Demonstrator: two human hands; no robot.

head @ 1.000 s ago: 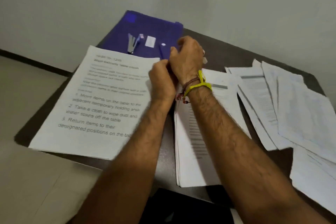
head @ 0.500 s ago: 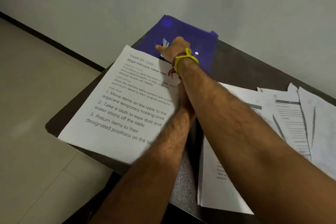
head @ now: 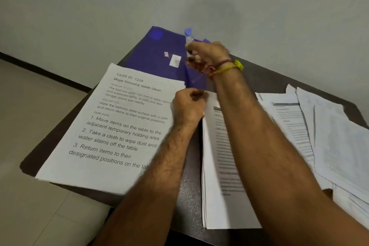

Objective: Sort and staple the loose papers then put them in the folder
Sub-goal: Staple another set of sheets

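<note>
**Two hands at a paper-covered bench, the right one lifting a stapler**

A dark bench (head: 187, 195) with rounded corners stands against a pale wall, seen from above by the person working at it. On its left side lies a large printed sheet (head: 111, 136) headed "TASK ID: 1228", with big numbered lines of text; it hangs slightly past the near edge. To its right, in the middle of the bench, sits a thick stack of papers (head: 217, 195), partly covered by the right forearm. Further right, loose papers (head: 327, 146) are fanned out, overlapping one another and reaching the bench's right edge. At the far end, near the wall, lies a blue folder (head: 151, 54), flat, with a small white label (head: 175, 60) on its cover; the top of the large sheet overlaps its near edge.

The right hand (head: 207, 54) is raised above the folder, its fingers curled around a stapler (head: 188, 40) with a blue tip that points upward. A yellow band (head: 229, 68) and red threads circle that wrist. The left hand (head: 187, 106) is lower, between the large sheet and the stack, fingers curled together with their tips near a blurred blue strip below the right hand; whether they pinch anything cannot be told.
</note>
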